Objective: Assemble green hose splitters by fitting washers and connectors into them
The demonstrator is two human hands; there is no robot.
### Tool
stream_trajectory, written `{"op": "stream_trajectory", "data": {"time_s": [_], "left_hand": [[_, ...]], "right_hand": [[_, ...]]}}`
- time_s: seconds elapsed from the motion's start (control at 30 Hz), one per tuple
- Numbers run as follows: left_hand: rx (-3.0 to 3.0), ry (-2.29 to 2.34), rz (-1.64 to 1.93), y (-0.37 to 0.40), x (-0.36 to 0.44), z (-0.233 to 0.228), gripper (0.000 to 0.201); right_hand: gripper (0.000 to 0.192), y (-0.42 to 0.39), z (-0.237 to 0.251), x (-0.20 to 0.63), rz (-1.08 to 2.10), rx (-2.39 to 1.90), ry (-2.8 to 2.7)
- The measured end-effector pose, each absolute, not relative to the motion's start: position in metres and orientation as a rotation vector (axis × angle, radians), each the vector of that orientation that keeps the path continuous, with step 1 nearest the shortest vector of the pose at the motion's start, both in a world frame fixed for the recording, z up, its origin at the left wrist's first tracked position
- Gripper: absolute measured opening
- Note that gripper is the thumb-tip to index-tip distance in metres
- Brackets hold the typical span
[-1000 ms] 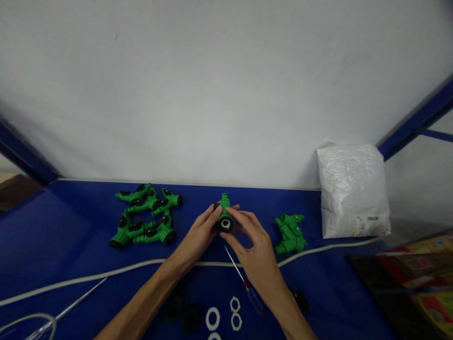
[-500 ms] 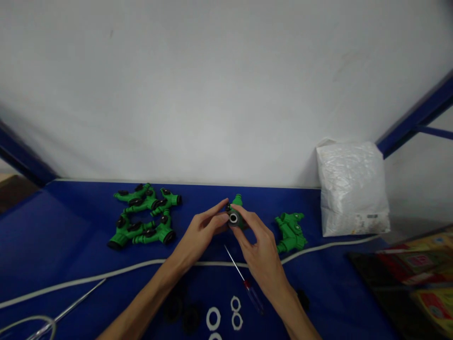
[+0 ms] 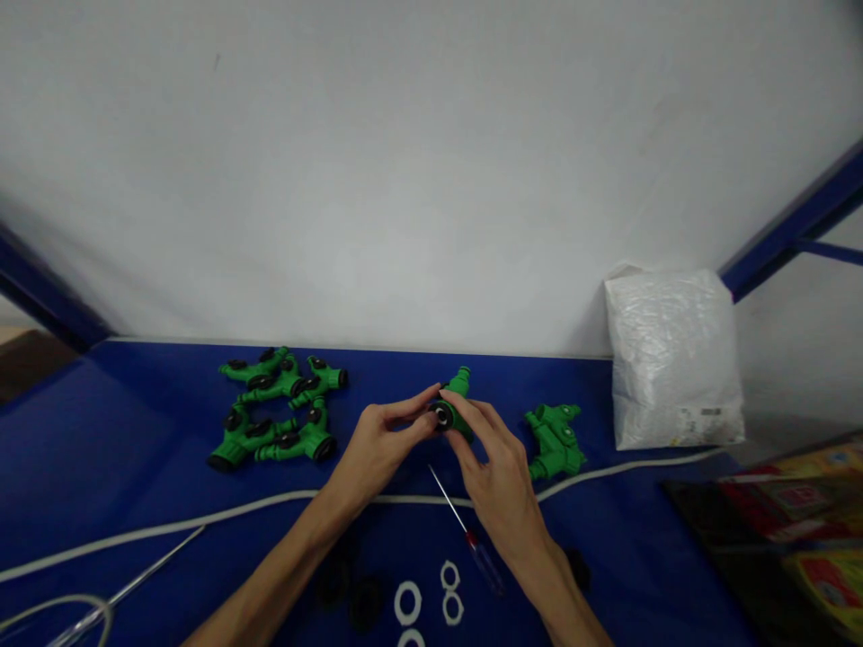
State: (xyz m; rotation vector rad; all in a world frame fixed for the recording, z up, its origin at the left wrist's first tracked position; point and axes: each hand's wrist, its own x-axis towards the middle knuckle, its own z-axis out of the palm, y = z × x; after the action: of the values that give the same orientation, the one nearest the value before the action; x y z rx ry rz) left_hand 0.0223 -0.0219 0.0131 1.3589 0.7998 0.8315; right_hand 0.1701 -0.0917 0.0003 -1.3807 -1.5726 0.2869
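In the head view, the small green plastic hose connector with a black ring at its open end (image 3: 450, 410) now sits a little farther right and more tilted than a second ago, its narrow tip aimed up and to the right, and its black end has turned from facing the camera toward the left hand.

The left hand (image 3: 378, 445) pinches at that black end with thumb and fingertips closed on it. The right hand (image 3: 495, 476) wraps its fingers around the green body from the right and grips it. The connector is held between both hands just above the blue table top (image 3: 135, 485).

A red-handled screwdriver (image 3: 465, 530) lies just under the hands, white plastic rings (image 3: 408, 602) nearer the camera. A cluster of green fittings (image 3: 276, 409) lies well to the left, another green fitting (image 3: 554, 440) near the right hand, a white cord (image 3: 202, 521) under both forearms, and a white plastic bag (image 3: 671, 359) stands against the wall.
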Motion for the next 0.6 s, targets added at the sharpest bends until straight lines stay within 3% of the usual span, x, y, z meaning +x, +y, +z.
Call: {"op": "stream_trajectory", "data": {"time_s": [0.27, 0.6], "left_hand": [[1.501, 0.883, 0.828, -0.0254, 0.0221, 0.0084, 0.041], [1.408, 0.840, 0.852, -0.0250, 0.0216, 0.0123, 0.039]], "right_hand": [[0.039, -0.0927, -0.0025, 0.1735, 0.268, -1.363, -1.624], [0.037, -0.0917, -0.0020, 0.1716, 0.411, -1.376, -1.506]]}}
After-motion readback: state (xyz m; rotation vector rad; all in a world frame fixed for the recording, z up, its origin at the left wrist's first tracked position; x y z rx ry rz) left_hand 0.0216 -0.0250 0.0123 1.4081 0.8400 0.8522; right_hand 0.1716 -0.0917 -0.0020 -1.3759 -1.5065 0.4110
